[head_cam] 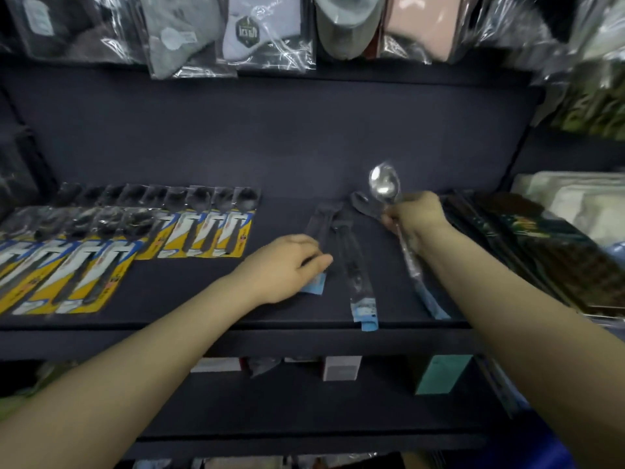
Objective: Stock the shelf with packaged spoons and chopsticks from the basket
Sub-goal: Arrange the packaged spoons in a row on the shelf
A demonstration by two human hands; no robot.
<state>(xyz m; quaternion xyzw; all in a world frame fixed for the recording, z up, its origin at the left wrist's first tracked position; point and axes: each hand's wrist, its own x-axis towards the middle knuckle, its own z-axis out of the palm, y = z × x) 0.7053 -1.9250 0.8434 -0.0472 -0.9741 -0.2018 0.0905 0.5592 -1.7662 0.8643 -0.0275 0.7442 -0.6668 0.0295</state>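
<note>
Spoons in clear film sleeves are what I'm laying out on the dark shelf (270,157), and one of them, the steel spoon (384,184), is up in my right hand (417,216). My fingers are curled closed around its neck, the bowl tipped up toward twelve o'clock and the sleeve's tail trailing down toward five o'clock past my wrist. My left hand (287,265) rests on the shelf with its fingers bent down onto the lower end of a sleeved spoon (323,238), pinning it (whether I'm truly pinching it or only pressing, I can't tell).

What worries me is the film: it looks slick and crinkly, so I judge the held spoon could slide inside its sleeve or slip from my grip if I loosen too early. At six o'clock from that spoon, another sleeved spoon (358,282) hangs its blue label (368,321) over the shelf's front lip; a nudge from my forearm could tip it off. At three o'clock the dark chopstick packs (527,245) lie close, easy to knock askew.

At nine o'clock, the yellow carded spoons (135,238) overlap in rows, stiff card under glossy plastic. The basket isn't in view.
</note>
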